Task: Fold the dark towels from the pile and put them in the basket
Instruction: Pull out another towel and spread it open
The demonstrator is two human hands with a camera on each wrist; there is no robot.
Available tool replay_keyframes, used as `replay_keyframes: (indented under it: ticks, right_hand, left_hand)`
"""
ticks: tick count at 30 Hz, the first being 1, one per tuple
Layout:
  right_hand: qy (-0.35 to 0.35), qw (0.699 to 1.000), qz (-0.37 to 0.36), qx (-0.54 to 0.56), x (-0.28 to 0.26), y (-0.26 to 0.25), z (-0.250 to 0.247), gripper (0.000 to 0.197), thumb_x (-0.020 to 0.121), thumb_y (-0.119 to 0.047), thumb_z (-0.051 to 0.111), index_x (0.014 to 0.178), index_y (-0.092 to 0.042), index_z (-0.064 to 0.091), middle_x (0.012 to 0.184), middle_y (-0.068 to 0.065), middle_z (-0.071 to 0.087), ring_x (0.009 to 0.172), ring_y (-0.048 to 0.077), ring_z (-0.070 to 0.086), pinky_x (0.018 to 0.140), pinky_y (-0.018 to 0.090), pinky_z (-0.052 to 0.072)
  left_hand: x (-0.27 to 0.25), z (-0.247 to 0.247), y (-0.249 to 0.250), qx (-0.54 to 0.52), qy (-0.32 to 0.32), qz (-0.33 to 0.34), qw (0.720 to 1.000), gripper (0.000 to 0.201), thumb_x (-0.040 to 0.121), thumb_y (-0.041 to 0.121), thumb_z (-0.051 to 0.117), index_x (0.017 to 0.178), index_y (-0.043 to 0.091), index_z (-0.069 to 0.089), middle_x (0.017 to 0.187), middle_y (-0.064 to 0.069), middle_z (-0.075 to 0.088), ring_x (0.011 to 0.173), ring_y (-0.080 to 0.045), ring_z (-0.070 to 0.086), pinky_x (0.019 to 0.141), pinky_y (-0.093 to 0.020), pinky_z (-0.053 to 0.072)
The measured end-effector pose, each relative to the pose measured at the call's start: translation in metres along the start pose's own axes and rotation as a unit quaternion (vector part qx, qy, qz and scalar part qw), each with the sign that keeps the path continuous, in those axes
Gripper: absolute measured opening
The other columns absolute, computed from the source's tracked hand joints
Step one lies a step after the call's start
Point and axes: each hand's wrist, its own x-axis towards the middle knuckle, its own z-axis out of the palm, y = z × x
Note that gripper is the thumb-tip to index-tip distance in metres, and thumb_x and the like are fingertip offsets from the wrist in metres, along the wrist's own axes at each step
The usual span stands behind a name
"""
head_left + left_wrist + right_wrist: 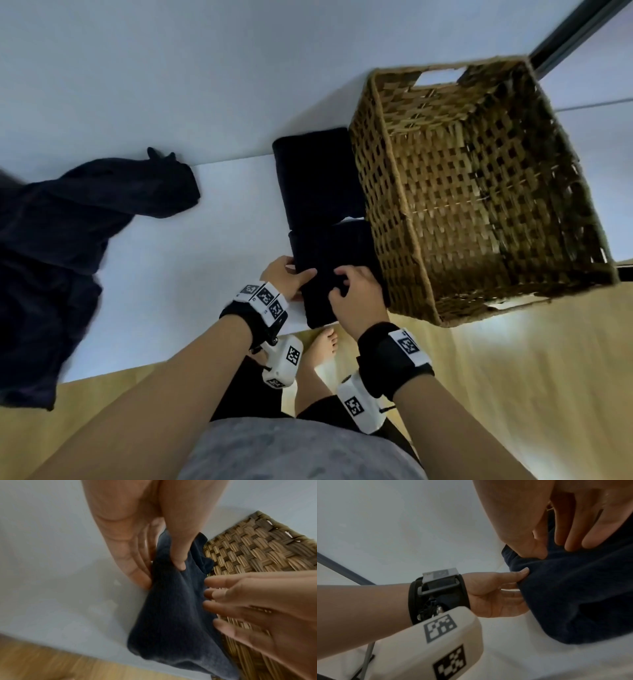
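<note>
Folded towel (320,294) on the white table (205,219), near its front edge, just left of the basket (479,192) and touching its wall. Left hand (286,277) pinching the towel's left edge, thumb on top, fingers tucked under the fold. Right hand (356,294) over the towel's right side, fingertips pressed down into the cloth; in the left wrist view (257,608) fingers spread and only brushing the fabric, blurred, so a true grip hard to confirm. Second folded towel (317,178) lying farther back, against the basket's left wall, partly under the near one. Basket tilted toward the camera, nothing visible inside. Pile (68,246) of unfolded dark towels at the table's left, well apart, draping over the front edge. Wood floor (513,394) below, a bare foot (323,346) under the table edge.
</note>
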Motion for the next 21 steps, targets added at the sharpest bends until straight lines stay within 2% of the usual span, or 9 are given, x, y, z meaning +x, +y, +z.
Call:
replay_keyframes:
  ticks: [4, 6, 8, 9, 12, 14, 16, 18, 21]
  right_hand:
    - [-0.011, 0.999, -0.036, 0.001, 0.010, -0.031, 0.004, 0.032, 0.089, -0.014, 0.059, 0.120, -0.016, 0.062, 0.125, 0.004, 0.054, 0.107, 0.018, 0.058, 0.095, 0.029, 0.049]
    - [-0.019, 0.998, -0.052, 0.007, 0.018, -0.054, 0.013, 0.030, 0.088, -0.012, 0.059, 0.118, -0.014, 0.063, 0.122, 0.005, 0.056, 0.104, 0.019, 0.059, 0.094, 0.029, 0.048]
    - [-0.030, 0.998, -0.060, 0.023, 0.027, -0.080, 0.026, 0.029, 0.087, -0.009, 0.058, 0.115, -0.013, 0.064, 0.121, 0.005, 0.056, 0.100, 0.018, 0.059, 0.092, 0.026, 0.047]
    - [-0.037, 0.997, -0.062, 0.035, 0.031, -0.093, 0.034, 0.028, 0.087, -0.009, 0.058, 0.114, -0.013, 0.064, 0.120, 0.005, 0.056, 0.096, 0.016, 0.059, 0.089, 0.023, 0.046]
    - [-0.063, 0.994, -0.067, 0.054, 0.040, -0.126, 0.058, 0.026, 0.089, -0.011, 0.058, 0.114, -0.017, 0.063, 0.118, 0.001, 0.056, 0.092, 0.012, 0.058, 0.087, 0.024, 0.048]
    - [-0.068, 0.995, -0.060, 0.052, 0.044, -0.139, 0.073, 0.024, 0.091, -0.014, 0.058, 0.114, -0.020, 0.063, 0.117, -0.003, 0.056, 0.090, 0.008, 0.057, 0.082, 0.020, 0.049]
    - [-0.069, 0.995, -0.043, 0.053, 0.045, -0.144, 0.087, 0.023, 0.091, -0.016, 0.058, 0.113, -0.022, 0.063, 0.115, -0.008, 0.055, 0.086, 0.003, 0.056, 0.068, 0.004, 0.040]
    - [-0.072, 0.996, -0.024, 0.051, 0.044, -0.146, 0.097, 0.024, 0.091, -0.017, 0.057, 0.113, -0.024, 0.062, 0.114, -0.010, 0.054, 0.086, 0.001, 0.055, 0.063, 0.002, 0.036]
    - [-0.073, 0.996, -0.002, 0.056, 0.041, -0.150, 0.107, 0.024, 0.092, -0.016, 0.057, 0.114, -0.022, 0.062, 0.116, -0.008, 0.055, 0.091, 0.006, 0.055, 0.074, 0.012, 0.039]
  left_hand:
    - [-0.010, -0.040, 0.010, 0.062, -0.002, 0.001, 0.998, 0.039, 0.086, 0.034, 0.070, 0.117, 0.018, 0.052, 0.099, -0.001, 0.065, 0.085, -0.019, 0.069, 0.068, -0.031, 0.059]
    - [-0.014, -0.073, 0.017, 0.098, 0.024, 0.018, 0.995, 0.027, 0.088, 0.031, 0.067, 0.110, 0.018, 0.059, 0.093, 0.001, 0.067, 0.086, -0.020, 0.070, 0.072, -0.034, 0.060]
    - [-0.012, -0.112, 0.023, 0.129, 0.070, 0.045, 0.988, 0.014, 0.090, 0.024, 0.064, 0.102, 0.018, 0.065, 0.095, -0.003, 0.071, 0.087, -0.022, 0.070, 0.079, -0.038, 0.059]
    - [-0.009, -0.134, 0.024, 0.151, 0.098, 0.058, 0.982, 0.010, 0.090, 0.021, 0.063, 0.099, 0.018, 0.066, 0.097, -0.004, 0.072, 0.087, -0.022, 0.070, 0.081, -0.035, 0.057]
    - [0.013, -0.201, 0.027, 0.221, 0.187, 0.094, 0.953, 0.015, 0.089, 0.017, 0.064, 0.102, 0.016, 0.069, 0.107, -0.004, 0.069, 0.096, -0.020, 0.064, 0.083, -0.022, 0.046]
    - [0.035, -0.241, 0.028, 0.277, 0.253, 0.124, 0.918, 0.022, 0.086, 0.014, 0.066, 0.109, 0.012, 0.067, 0.119, -0.009, 0.060, 0.109, -0.025, 0.057, 0.091, -0.026, 0.042]
    - [0.056, -0.269, 0.027, 0.362, 0.291, 0.162, 0.870, 0.038, 0.083, 0.015, 0.069, 0.120, 0.011, 0.060, 0.133, -0.012, 0.049, 0.122, -0.030, 0.047, 0.100, -0.036, 0.038]
    - [0.074, -0.287, 0.022, 0.425, 0.248, 0.179, 0.852, 0.061, 0.080, 0.019, 0.073, 0.136, 0.012, 0.048, 0.147, -0.009, 0.036, 0.131, -0.030, 0.040, 0.105, -0.041, 0.036]
    - [0.083, -0.297, 0.016, 0.432, 0.145, 0.143, 0.879, 0.082, 0.080, 0.025, 0.075, 0.148, 0.019, 0.030, 0.149, -0.006, 0.027, 0.126, -0.029, 0.046, 0.101, -0.038, 0.043]
